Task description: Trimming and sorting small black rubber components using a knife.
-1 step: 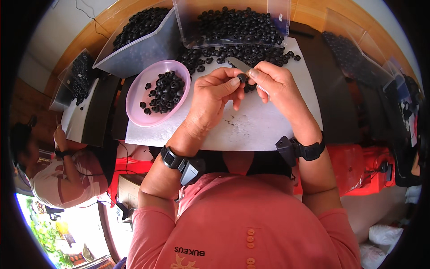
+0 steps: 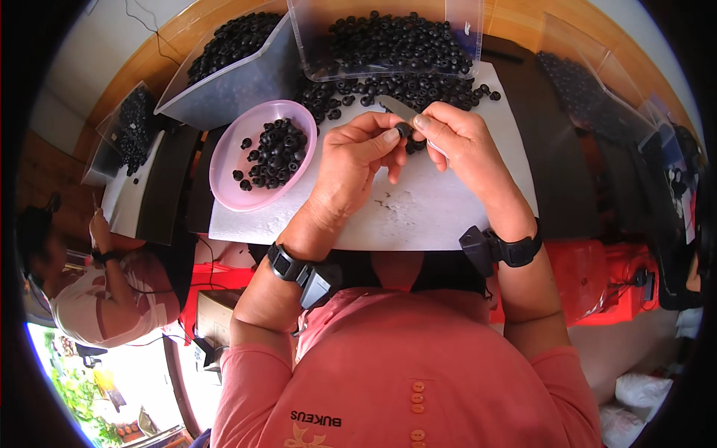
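Between the thumb and fingers of my left hand [image 2: 358, 153] is a small round black part [image 2: 403, 130], rubber-like in look. My right hand [image 2: 461, 142] grips a small knife [image 2: 399, 109] by its pale handle, mostly covered by the fingers. Its blade points up and left, just above the black part; whether the edge touches it I cannot tell. Both hands are over a white board [image 2: 321, 233]. A pink bowl [image 2: 224, 179] with several black parts [image 2: 280, 149] stands left of my left hand. Beyond my fingers lies a heap of the same parts [image 2: 426, 89].
A clear bin [image 2: 388, 77] lies tipped toward the board at the back, full of black parts. Left of it stands another full bin [image 2: 231, 93]. More bins [image 2: 597, 93] are at the far right. At the left a person [image 2: 112, 291] sits by another board.
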A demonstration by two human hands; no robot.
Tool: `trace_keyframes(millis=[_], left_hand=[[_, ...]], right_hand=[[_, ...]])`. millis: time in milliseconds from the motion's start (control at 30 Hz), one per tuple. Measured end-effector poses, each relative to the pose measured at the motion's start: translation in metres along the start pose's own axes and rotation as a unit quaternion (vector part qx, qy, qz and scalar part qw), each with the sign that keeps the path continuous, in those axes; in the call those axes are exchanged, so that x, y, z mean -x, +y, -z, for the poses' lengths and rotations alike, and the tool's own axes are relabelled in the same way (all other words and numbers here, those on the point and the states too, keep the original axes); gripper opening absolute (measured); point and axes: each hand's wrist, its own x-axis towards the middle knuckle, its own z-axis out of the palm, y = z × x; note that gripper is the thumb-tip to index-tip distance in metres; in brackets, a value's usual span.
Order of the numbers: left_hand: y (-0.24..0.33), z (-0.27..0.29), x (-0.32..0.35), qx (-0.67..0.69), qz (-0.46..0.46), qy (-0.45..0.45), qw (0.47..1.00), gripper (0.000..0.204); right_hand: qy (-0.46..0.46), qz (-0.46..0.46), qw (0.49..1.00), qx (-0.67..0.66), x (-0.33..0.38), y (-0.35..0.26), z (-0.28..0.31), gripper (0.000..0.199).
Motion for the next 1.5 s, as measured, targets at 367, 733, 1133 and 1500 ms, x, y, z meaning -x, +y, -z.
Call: trace_keyframes(millis=[367, 733, 1133, 1500], left_hand=[[-0.0023, -0.0025, 0.0023, -0.024, -0.011, -0.009, 1.000, 0.016], [-0.0006, -0.0019, 0.0021, -0.003, -0.010, -0.015, 1.000, 0.015], [0.0000, -0.0018, 0.0016, 0.005, -0.001, -0.008, 1.000, 0.015], [0.0009, -0.0026, 0.0027, -0.003, -0.005, -0.009, 1.000, 0.015]], right_hand=[[-0.016, -0.011, 1.000, -0.001, 0.0031, -0.0045, 0.0008, 0.031], [-0.021, -0.013, 1.000, -0.003, 0.0022, -0.0066, 0.0000, 0.032], [-0.022, -0.001, 1.000, 0.003, 0.0022, -0.0058, -0.0011, 0.031], [-0.027, -0.012, 1.000, 0.002, 0.0037, -0.0075, -0.0009, 0.032]])
